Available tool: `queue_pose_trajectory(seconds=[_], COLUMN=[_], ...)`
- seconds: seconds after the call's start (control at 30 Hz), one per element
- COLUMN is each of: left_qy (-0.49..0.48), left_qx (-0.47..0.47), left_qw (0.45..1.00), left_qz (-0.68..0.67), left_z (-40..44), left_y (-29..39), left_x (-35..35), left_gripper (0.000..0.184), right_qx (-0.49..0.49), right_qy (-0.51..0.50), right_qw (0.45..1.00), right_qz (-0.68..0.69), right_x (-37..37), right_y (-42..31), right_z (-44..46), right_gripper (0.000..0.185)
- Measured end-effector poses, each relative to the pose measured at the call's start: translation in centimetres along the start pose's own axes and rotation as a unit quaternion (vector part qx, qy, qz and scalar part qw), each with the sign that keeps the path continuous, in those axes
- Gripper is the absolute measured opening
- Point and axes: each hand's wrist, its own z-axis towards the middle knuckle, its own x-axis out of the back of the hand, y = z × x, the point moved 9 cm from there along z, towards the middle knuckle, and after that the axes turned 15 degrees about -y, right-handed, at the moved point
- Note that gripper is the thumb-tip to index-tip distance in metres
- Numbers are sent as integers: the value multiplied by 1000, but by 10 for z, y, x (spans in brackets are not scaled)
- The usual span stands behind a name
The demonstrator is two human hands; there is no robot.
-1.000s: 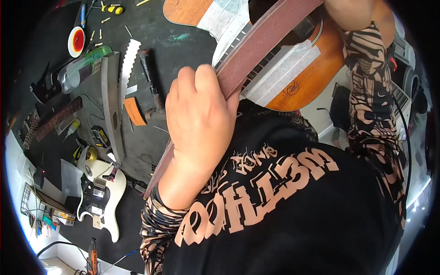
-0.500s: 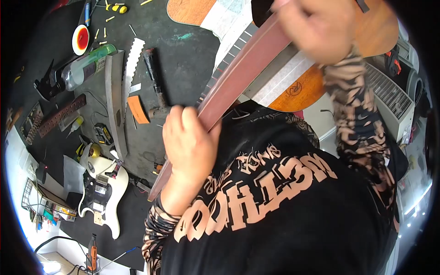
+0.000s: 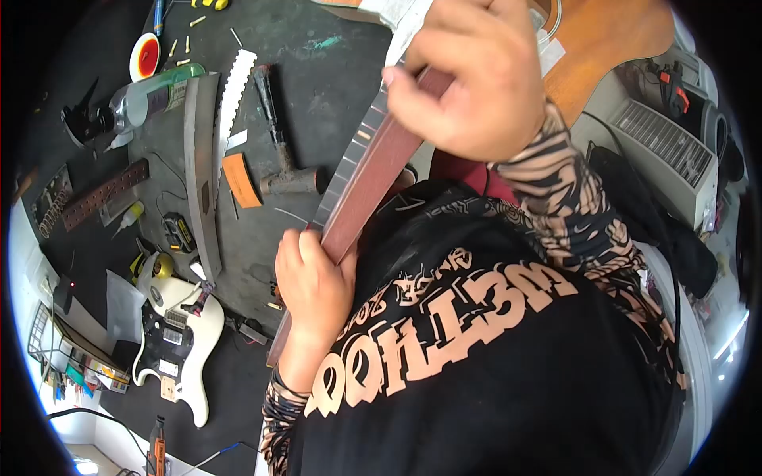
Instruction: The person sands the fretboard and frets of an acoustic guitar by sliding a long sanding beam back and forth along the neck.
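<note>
My left hand (image 3: 311,278) is closed around the lower part of a long sanding block (image 3: 373,189) with a reddish-brown abrasive face. My right hand (image 3: 476,83) grips the same block further up, its thumb across it. The block lies slantwise along a guitar's dark fretboard (image 3: 349,164), which shows frets and a pale inlay. White covering (image 3: 401,16) sits by the upper end of the neck. Part of the orange-brown guitar body (image 3: 611,47) shows at the top right, and my right hand hides part of the neck.
A hammer (image 3: 278,135), an orange leather-like piece (image 3: 241,181), a notched white straightedge (image 3: 232,95) and a grey metal beam (image 3: 201,174) lie left of the neck. Further left are a spray bottle (image 3: 151,99), a red-filled dish (image 3: 145,57) and a white electric guitar body (image 3: 208,333).
Both hands and the sanding block have shifted down and left. The block's grey metal side and an orange area with a logo no longer show; more fretboard is visible.
</note>
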Motion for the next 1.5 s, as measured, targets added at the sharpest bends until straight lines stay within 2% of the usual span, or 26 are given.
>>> queue_pose_trajectory(seconds=[0.1, 0.17, 0.33, 0.37, 0.43, 0.57, 0.67, 0.77, 0.93, 1.0, 1.1, 1.2, 1.23, 1.27, 1.3, 1.4, 1.43, 1.5], left_qy=[-12, 5, 42, 41, 41, 44, 11, -15, 4, 6, -6, -14, -18, -18, -38, -49, -57, -54], left_qx=[17, -21, -48, -49, -50, -56, -25, -23, -68, -72, -73, -69, -64, -60, -56, -49, -40, -36], left_qw=[1000, 1000, 998, 998, 998, 997, 999, 999, 998, 997, 997, 997, 998, 998, 998, 997, 997, 998], left_qz=[11, 5, -1, -7, -15, 6, 30, 21, 16, 17, 7, 9, 14, 20, 18, 24, 23, 20], left_z=[2, 25, 89, 97, 91, 52, 4, -5, 49, 75, 88, 73, 63, 54, 40, -2, -7, -7], left_y=[1, 22, 81, 87, 86, 60, 20, 10, 59, 80, 87, 77, 69, 60, 47, 9, 3, 7], left_x=[-1, 6, 33, 35, 37, 21, 2, -4, 14, 27, 31, 26, 23, 19, 11, -7, -10, -8], left_gripper=[45, 45, 43, 42, 42, 37, 40, 42, 41, 40, 39, 41, 41, 41, 41, 43, 44, 39], right_qx=[0, 13, 19, -13, -38, -18, -36, -51, -53, -16, -56, -42, -21, -53, -51, -90, -101, -105], right_qy=[33, -29, -31, -62, -80, -36, -19, -8, -58, -18, -74, -36, 149, 12, -121, -123, -114, -128], right_qw=[999, 997, 991, 985, 982, 994, 998, 998, 991, 993, 985, 988, 983, 999, 984, 985, 987, 985], right_qz=[-3, -70, -128, -163, -170, -104, -51, -22, -113, -116, -143, -145, 107, -6, -122, -83, -41, -52], right_x=[11, 24, 59, 61, 59, 36, 7, 8, 45, 58, 64, 39, 33, 34, 33, 2, 0, 5], right_y=[5, 20, 91, 98, 98, 51, 9, 2, 50, 80, 95, 67, 64, 52, 39, 5, 5, 6], right_z=[2, 11, 19, 22, 25, 8, -5, -10, 2, 3, 6, 9, -4, -1, -3, -22, -27, -25], right_gripper=[17, 15, 15, 15, 15, 15, 17, 16, 11, 11, 13, 14, 14, 9, 6, 7, 8, 8])
